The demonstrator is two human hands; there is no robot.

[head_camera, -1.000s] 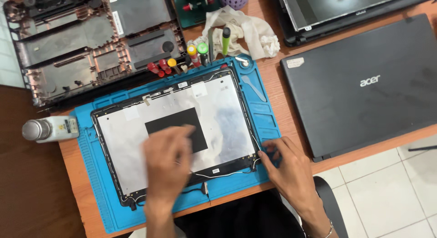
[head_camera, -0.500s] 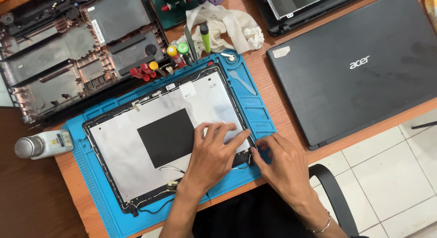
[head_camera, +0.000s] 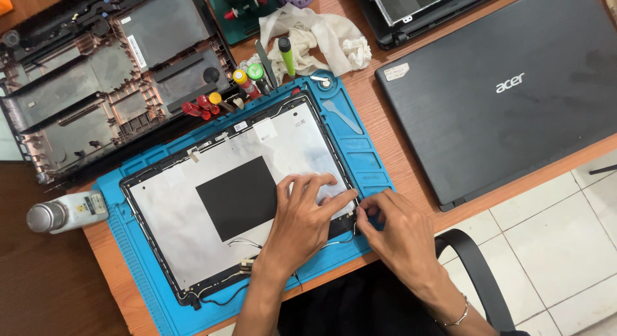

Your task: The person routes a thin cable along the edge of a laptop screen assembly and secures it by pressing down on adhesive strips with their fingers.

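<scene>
The laptop lid [head_camera: 212, 201] lies inside-up on the blue mat [head_camera: 360, 150]. The left hand [head_camera: 302, 217] rests flat on the lid's lower right part, fingers spread. The right hand [head_camera: 398, 230] is at that corner, fingers bunched together; whatever they pinch is hidden.

Both forearms are bare, with no sleeves showing. The left hand [head_camera: 302, 217] wears nothing, no ring or watch. The right hand [head_camera: 402, 236] is bare too; a thin metal chain bracelet [head_camera: 455, 318] circles its wrist, near the lower edge.
</scene>
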